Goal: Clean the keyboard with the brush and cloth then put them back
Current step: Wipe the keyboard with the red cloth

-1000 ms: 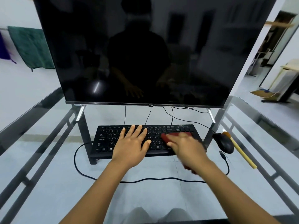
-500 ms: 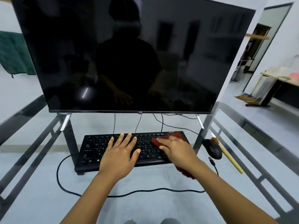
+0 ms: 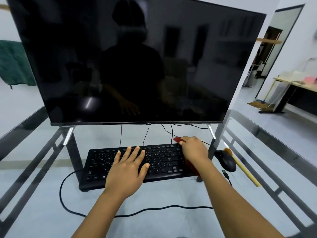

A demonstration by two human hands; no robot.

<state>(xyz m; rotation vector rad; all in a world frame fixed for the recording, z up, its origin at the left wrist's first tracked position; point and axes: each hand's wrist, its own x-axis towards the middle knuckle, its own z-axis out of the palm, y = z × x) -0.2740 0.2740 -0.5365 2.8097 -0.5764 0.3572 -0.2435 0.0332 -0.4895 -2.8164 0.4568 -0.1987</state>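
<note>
A black keyboard (image 3: pixel 161 160) lies on the glass table under the big dark screen. My left hand (image 3: pixel 127 169) rests flat on its left-middle keys with fingers spread. My right hand (image 3: pixel 194 149) presses a red cloth (image 3: pixel 177 140) against the keyboard's far right end; the cloth sticks out past my fingers at the back edge and shows again under my wrist. A brush (image 3: pixel 243 168) with a yellow handle and orange bristles lies on the table right of the mouse, apart from both hands.
A black mouse (image 3: pixel 225 160) sits just right of the keyboard. The large screen (image 3: pixel 137 62) stands close behind on two metal feet. Cables (image 3: pixel 120 215) loop over the glass table (image 3: pixel 42 212) in front. A green towel (image 3: pixel 13 66) hangs on the left wall.
My right hand has swept the red cloth from the keyboard's middle-right keys to its far right back corner. My left hand has stayed in place. The view has tilted up slightly.
</note>
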